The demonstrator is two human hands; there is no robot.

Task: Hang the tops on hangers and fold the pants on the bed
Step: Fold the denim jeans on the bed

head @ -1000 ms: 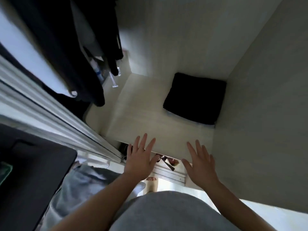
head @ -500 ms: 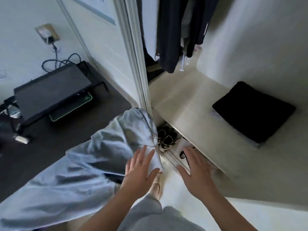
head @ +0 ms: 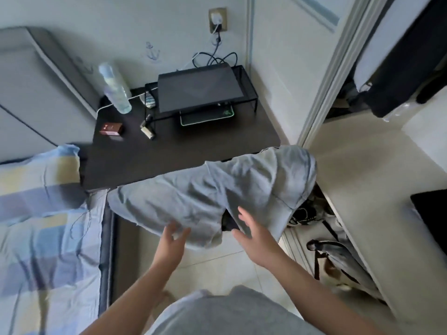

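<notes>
The pale grey crumpled cotton garment (head: 217, 189) lies draped over the near edge of the dark rectangular wooden table (head: 169, 153). One end sags toward the pale tiled floor (head: 217, 267), and the other is bunched up by the white wardrobe door frame (head: 321, 93). I can't tell from the folds whether it is pants or a top.

Both of the person's arms reach out toward it. The left hand (head: 173, 241) is wide, fingers spread and holding nothing, with its fingertips right at the cloth's lower hem (whether they actually touch it I cannot tell). The right hand (head: 254, 234) is also spread wide and empty, just in front of the hanging fold.

To the left, close beside the table, is the bed with blue and yellow checked bedding (head: 36, 213). On the table stand a black flat screen on a black wire stand (head: 197, 90), a clear plastic bottle (head: 115, 89) and a small reddish-brown box (head: 111, 129). A cable runs up to the wall socket (head: 217, 20).

On the right, dark clothes hang in the open wardrobe (head: 399, 56). A black folded cloth (head: 433, 213) sits on its pale shelf (head: 362, 177), with shoes (head: 304, 211) tucked underneath.
</notes>
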